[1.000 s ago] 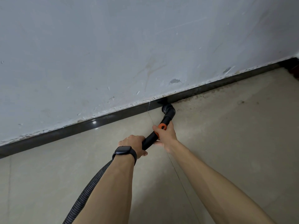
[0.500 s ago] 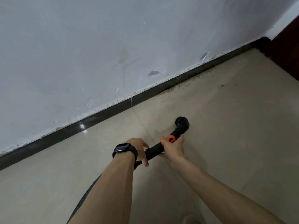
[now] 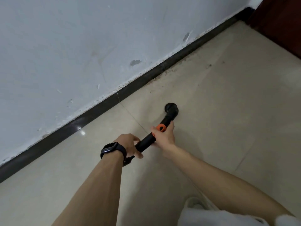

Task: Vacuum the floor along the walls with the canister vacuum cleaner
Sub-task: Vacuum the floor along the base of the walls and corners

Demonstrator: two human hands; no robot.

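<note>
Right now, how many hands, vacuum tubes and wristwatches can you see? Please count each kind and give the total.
hands: 2 (left hand, right hand, both gripping the tube)
vacuum tube: 1
wristwatch: 1
total: 4

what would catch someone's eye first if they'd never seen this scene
The black vacuum tube with its orange collar sits mid-frame, gripped by the left hand and the right hand, its nozzle over the beige floor. Next comes the dark skirting board running diagonally under the scuffed white wall, with brown dirt gathered along it toward the upper right. A black smartwatch is on the left wrist.
</note>
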